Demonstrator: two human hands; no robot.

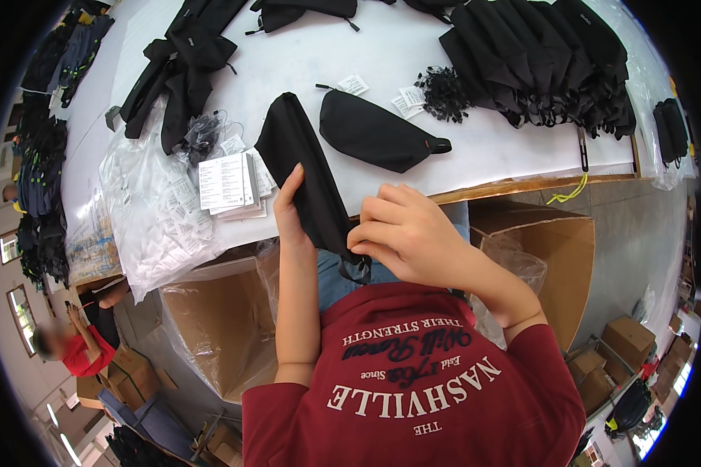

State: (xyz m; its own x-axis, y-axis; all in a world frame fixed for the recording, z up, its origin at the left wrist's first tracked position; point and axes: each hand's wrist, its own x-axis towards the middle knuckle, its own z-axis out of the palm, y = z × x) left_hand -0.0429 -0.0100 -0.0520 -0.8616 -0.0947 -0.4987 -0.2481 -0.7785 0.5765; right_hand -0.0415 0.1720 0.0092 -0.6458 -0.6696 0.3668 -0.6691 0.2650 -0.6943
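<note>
A flat black zip pouch (308,167) is held up on edge over the table's front edge. My left hand (291,208) wraps round its near left side, the thumb lying along the face. At the pouch's lower end my right hand (401,233) pinches with its fingertips, close to a small hanging black loop (355,271); what exactly lies between those fingers is hidden. Just beyond, a second black pouch (382,132) lies on the white table (265,70), with white paper tags (354,84) beside it.
A stack of printed white cards (227,185) and a clear bag of labels (160,226) lie at left. Black pouches (533,54) are piled at far right, near small black cords (444,93). Open cardboard boxes (218,331) stand below the edge. Another person (86,346) is at far left.
</note>
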